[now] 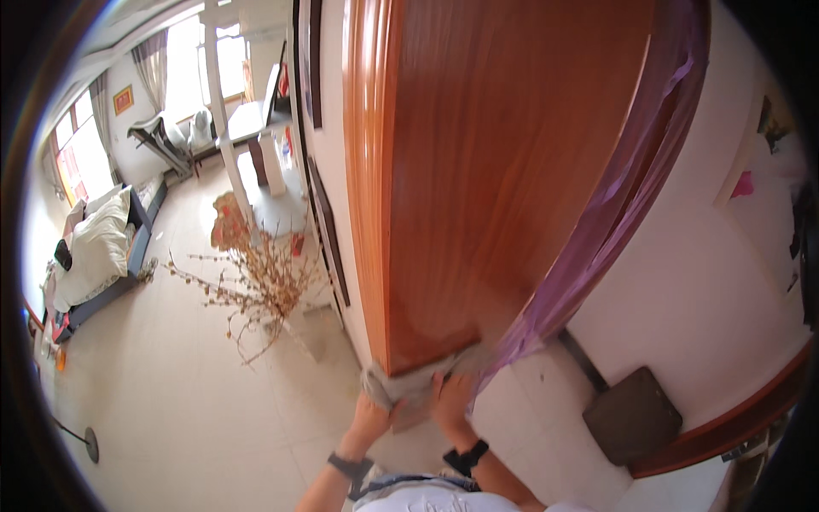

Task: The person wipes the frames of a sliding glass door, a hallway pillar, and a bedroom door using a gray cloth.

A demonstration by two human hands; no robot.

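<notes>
Both my hands are on a grey cloth [414, 382], stretched between them across the lower part of a glossy reddish-brown wooden panel [503, 171]. My left hand [370, 418] grips the cloth's left end, by the panel's moulded edge trim [370, 213]. At the other end my right hand [451, 401] is closed on the cloth, close to a sheer purple curtain [589, 235] hanging along the panel's right side. A dark band circles each wrist. Some of the fingertips are hidden in the cloth's folds.
A bundle of dry branches [269, 282] stands left of the wall's edge. Farther left are a sofa [98, 247] with a pale cover and a treadmill-like machine [162, 143]. To the right a dark square stool [633, 416] stands by the wall.
</notes>
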